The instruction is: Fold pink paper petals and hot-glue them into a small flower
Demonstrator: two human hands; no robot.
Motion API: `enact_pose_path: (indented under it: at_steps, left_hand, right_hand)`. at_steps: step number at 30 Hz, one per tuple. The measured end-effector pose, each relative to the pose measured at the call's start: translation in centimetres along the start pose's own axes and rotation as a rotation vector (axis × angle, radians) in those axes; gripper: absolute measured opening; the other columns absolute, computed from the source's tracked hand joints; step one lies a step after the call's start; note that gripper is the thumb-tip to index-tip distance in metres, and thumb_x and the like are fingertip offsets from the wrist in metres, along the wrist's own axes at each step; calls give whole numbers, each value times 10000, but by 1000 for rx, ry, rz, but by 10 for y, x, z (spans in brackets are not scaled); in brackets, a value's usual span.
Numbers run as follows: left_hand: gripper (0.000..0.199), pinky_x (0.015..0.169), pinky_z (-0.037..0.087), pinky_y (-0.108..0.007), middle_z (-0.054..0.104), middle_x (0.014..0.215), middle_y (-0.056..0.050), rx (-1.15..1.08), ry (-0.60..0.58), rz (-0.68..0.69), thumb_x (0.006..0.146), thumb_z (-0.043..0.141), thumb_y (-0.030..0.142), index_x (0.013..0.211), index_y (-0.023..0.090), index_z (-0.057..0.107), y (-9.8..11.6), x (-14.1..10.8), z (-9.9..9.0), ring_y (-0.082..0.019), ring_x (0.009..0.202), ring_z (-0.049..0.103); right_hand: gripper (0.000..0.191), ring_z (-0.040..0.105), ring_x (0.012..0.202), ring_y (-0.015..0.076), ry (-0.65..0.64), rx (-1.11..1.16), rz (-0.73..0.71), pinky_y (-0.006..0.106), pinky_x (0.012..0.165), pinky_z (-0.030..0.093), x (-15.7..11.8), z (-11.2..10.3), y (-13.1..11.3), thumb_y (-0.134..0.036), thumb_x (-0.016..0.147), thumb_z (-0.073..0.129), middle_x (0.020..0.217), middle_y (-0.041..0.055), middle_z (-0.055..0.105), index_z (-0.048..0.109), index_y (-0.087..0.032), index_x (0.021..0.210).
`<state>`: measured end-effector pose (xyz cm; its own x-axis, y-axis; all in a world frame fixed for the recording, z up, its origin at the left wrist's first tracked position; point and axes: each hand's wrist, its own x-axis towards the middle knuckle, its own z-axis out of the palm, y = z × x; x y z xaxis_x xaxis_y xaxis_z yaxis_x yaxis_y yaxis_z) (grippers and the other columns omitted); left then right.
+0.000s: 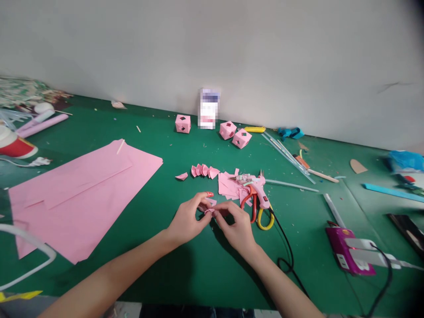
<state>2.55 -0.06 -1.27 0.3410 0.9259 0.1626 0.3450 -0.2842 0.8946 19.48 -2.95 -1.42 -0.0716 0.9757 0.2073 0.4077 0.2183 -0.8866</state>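
Between my two hands is a small folded piece of pink paper [209, 211]. My left hand [191, 216] pinches it from the left, and my right hand [234, 224] pinches its right end. Just beyond my fingers stands a row of folded pink paper pieces [204, 171], with a single folded piece [181, 176] lying to its left. Right of my hands is a stack of pink paper strips [227, 185]. A pink glue gun [263, 194] lies partly over the strips, and red and yellow handled scissors or pliers [265, 220] lie beneath it.
Large pink paper sheets [89, 198] cover the left side of the green table [159, 274]. Pink paper cubes [183, 124] stand near the wall beside a pixelated upright box [208, 110]. A purple power strip [351, 254] sits at right, and a black cord [286, 238] trails toward the front edge.
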Motion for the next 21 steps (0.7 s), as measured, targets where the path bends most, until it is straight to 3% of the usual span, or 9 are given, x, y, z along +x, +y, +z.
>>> enact_pose_path:
  at_steps: [5, 11, 21]
  left_hand:
    - [363, 783, 584, -291, 724, 903, -14, 10, 95, 28, 844, 595, 170, 1196, 213, 516, 2, -2, 0, -149, 823, 703]
    - [359, 789, 584, -273, 728, 924, -11, -31, 122, 30, 874, 602, 192, 1218, 213, 500, 0, -1, 1, -136, 839, 704]
    - [371, 789, 591, -295, 719, 919, -28, -144, 93, -23, 864, 608, 191, 1215, 193, 486, 0, -2, 2, -147, 837, 709]
  right_hand:
    - [116, 636, 716, 164, 19, 22, 108, 289, 686, 526, -1, 4, -4, -303, 887, 607, 819, 34, 710, 674, -212, 914]
    - [192, 648, 695, 151, 42, 280, 269, 263, 640, 533, -3, 10, -3, -387, 854, 664, 796, 25, 703, 647, -200, 893]
    - [220, 657, 742, 159, 45, 354, 288, 277, 676, 540, -5, 13, 4, -414, 864, 659, 823, 34, 706, 637, -198, 899]
